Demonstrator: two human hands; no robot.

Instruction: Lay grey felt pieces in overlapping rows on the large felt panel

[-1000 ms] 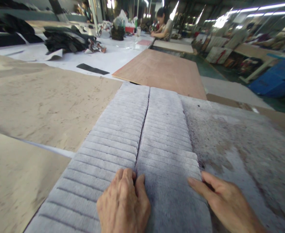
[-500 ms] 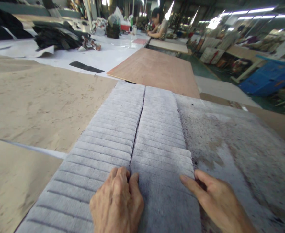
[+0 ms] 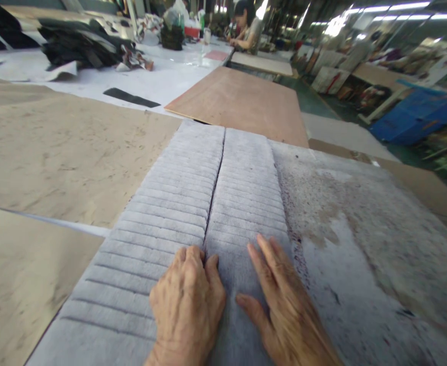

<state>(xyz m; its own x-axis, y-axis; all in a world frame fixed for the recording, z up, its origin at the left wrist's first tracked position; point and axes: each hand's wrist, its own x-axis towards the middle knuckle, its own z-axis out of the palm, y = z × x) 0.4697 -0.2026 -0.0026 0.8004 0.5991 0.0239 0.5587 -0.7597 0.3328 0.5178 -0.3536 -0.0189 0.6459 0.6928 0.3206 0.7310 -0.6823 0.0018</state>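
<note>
Overlapping grey fabric pieces lie in two long rows, a left row (image 3: 170,201) and a right row (image 3: 246,188), with a dark narrow gap between them. My left hand (image 3: 189,300) is closed at this gap, its fingers curled and its thumb beside them, on the left edge of the nearest grey fabric piece (image 3: 229,284) in the right row. The fingertips themselves are hidden. My right hand (image 3: 284,300) lies open, fingers spread, on the right part of that piece.
Brown paper (image 3: 74,157) covers the table on the left. A speckled grey surface (image 3: 345,229) lies right of the rows, a plywood board (image 3: 242,99) beyond them. Dark cloth (image 3: 82,43) is piled on the white table at back left. A person (image 3: 246,30) sits farther back.
My right hand has let go of the piece's right edge and moved left, flat onto it. The piece's protruding right edge now lines up with the row. My left hand stays closed at the gap.
</note>
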